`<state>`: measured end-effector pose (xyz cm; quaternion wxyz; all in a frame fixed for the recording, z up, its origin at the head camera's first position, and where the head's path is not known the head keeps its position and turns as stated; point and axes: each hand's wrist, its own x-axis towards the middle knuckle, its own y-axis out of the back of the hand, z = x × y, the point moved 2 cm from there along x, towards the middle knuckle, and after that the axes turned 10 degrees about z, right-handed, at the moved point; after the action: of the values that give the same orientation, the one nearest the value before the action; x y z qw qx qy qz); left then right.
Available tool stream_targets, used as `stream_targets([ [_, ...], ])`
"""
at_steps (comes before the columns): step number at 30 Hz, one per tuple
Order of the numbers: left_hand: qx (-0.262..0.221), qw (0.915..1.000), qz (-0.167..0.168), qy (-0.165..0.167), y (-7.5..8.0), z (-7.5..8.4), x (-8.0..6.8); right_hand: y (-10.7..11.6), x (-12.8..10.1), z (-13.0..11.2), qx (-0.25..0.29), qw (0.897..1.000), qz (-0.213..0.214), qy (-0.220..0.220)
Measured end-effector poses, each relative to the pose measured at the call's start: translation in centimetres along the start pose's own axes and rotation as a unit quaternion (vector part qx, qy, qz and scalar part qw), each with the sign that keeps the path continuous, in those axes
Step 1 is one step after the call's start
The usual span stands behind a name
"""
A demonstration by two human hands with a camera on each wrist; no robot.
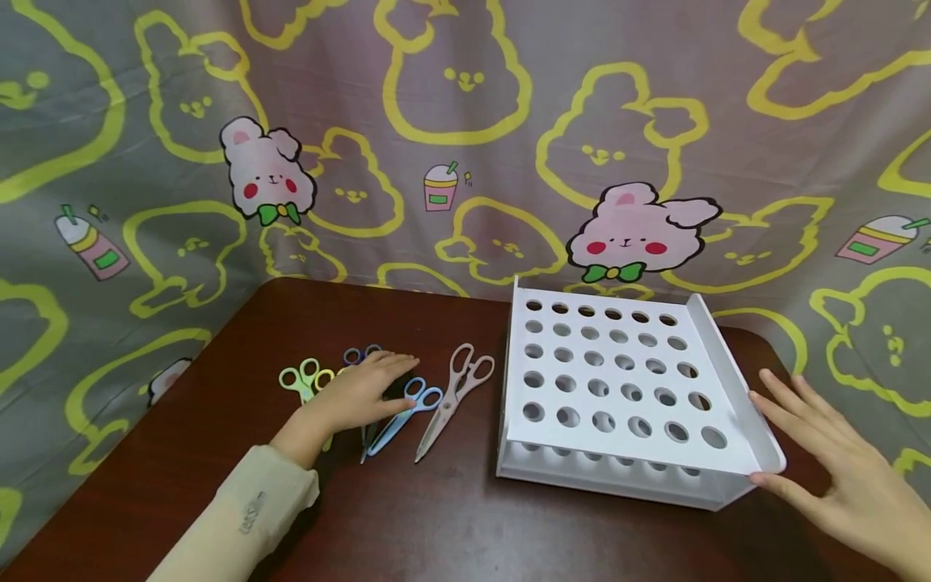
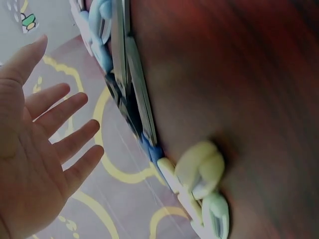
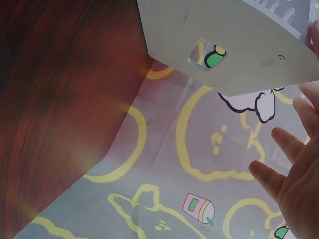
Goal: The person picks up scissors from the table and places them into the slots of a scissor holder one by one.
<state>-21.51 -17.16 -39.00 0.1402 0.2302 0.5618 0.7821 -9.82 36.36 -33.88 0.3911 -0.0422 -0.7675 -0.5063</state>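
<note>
Several pairs of small scissors lie in a row on the dark wooden table: a green pair, a purple pair, a blue pair and a pale pink pair. My left hand lies flat over the middle of the row, fingers straight, gripping nothing. In the left wrist view the palm is spread beside the blades and the green handles. A white rack with rows of round holes stands to the right. My right hand, fingers straight, rests against its right side wall.
A cloth backdrop printed with yellow rabbit outlines hangs behind the table and drapes past its edges. The table's rounded far corners sit close to the cloth. The rack's side panel shows from outside in the right wrist view.
</note>
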Motion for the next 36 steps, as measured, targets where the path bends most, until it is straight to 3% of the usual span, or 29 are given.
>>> stream_targets([
  [5, 0.000, 0.9998, -0.015, -0.013, -0.6, 0.4, 0.5, 0.1, -0.4, 0.0, 0.016, 1.000, -0.007, -0.001],
  [20, 0.002, 0.9983, -0.058, 0.008, -1.4, 0.1, 1.7, -0.3, -0.8, 0.1, 0.011, 1.000, -0.001, -0.020],
  [26, 0.009, 0.9979, -0.064, 0.002, -1.6, 0.2, 2.2, -0.5, -0.9, 0.0, 0.021, 0.999, -0.004, -0.028],
  [36, -0.030, 0.9967, -0.075, 0.008, -2.0, 0.1, 2.5, -0.5, -0.6, 0.3, 0.061, 0.998, 0.012, -0.032],
])
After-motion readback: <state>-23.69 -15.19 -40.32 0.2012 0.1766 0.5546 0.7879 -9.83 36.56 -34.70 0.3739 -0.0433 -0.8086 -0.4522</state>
